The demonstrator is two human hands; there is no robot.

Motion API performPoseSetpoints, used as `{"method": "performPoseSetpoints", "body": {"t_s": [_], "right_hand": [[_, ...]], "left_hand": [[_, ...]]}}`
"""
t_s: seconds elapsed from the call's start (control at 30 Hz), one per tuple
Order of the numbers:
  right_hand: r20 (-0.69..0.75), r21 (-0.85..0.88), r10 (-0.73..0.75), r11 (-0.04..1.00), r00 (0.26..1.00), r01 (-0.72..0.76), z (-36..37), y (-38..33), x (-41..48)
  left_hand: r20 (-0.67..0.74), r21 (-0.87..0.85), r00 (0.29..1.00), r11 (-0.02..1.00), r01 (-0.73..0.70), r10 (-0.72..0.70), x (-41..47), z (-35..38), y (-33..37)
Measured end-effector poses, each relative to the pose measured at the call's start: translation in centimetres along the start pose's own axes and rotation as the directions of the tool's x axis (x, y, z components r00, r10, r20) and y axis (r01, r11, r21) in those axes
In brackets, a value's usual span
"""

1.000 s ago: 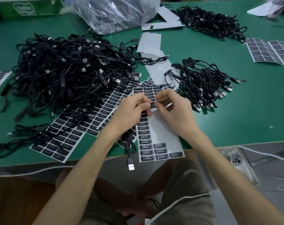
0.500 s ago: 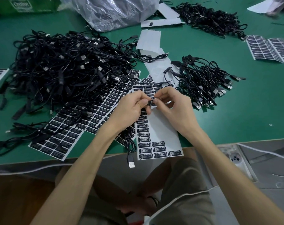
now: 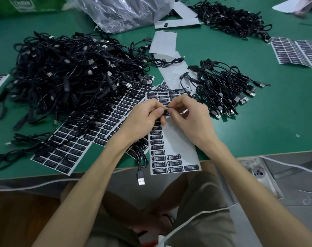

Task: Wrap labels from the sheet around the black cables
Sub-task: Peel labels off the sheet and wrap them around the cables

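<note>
The cable [image 3: 142, 157] is hanging over the table [image 3: 258, 136] edge. Above the sheet [image 3: 176, 147], the left hand [image 3: 148, 116] is pinching the cable and the right hand [image 3: 189, 118] is pinching a label [image 3: 166, 111] round it.

Risk: if the cable twists, the label is likely closing skewed or sticking to a fingertip.

Farther off, the bag [image 3: 126, 13] is holding dark, unidentifiable items.

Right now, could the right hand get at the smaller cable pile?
Probably yes: the smaller cable pile lies just beside the right hand, nothing between, though that hand pinches the cable.
</note>
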State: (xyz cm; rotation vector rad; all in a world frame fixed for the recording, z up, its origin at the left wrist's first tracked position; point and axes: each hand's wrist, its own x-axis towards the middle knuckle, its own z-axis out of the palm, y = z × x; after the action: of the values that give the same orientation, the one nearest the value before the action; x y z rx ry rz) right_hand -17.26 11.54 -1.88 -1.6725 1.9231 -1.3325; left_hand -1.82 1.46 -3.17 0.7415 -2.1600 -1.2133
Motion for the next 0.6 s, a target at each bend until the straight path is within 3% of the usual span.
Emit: {"method": "performPoseSetpoints", "body": {"t_s": [0.6], "right_hand": [[-0.001, -0.018, -0.008, 1.000, 1.000, 0.008, -0.06, -0.11, 0.09]], "left_hand": [[0.013, -0.036, 1.000, 0.999, 0.005, -0.005, 0.11, 0.24, -0.21]]}}
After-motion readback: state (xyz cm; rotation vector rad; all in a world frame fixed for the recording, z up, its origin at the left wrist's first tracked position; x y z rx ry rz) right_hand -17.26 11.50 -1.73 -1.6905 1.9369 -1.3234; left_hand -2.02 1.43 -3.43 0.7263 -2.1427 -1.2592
